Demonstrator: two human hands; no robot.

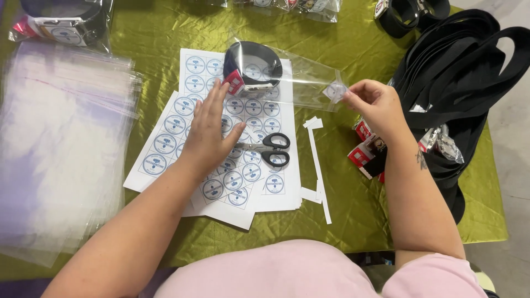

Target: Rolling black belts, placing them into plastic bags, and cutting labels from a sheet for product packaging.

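- Pressing flat on the sticker sheets (pixel 165 144), the left hand (pixel 208 129) lies palm down with its fingers spread and straight, gripping nothing; its fingertips reach up toward the near end of the clear bag (pixel 301 83).
- The right hand (pixel 375 107) has thumb and fingers pinched together on a small round sticker (pixel 335 90) at the open end of the clear bag (the sticker is white with a blue print, like those on the sheets).
- The clear bag lies across the top of the sticker sheets, running from the middle of the table toward the right, and holds a coiled black belt (pixel 253 63) with a small red tag at its left side.
- Black-handled scissors (pixel 269 149) rest on the sheets just to the right of the left hand, blades pointing at the thumb.
- White paper strips (pixel 318 165) lie on the green cloth (pixel 353 209) beside the sheets, between the two forearms.
- A stack of empty clear bags (pixel 61 143) sits at the left edge of the table, well apart from both hands.
- A heap of loose black belts (pixel 464 72) fills the right side of the table, behind the right wrist.
- Small red and black cards (pixel 364 152) lie just under the right forearm, touching the heap's near edge.
- More bagged belts (pixel 61 22) lie along the far edge of the table, at the top left and top middle.
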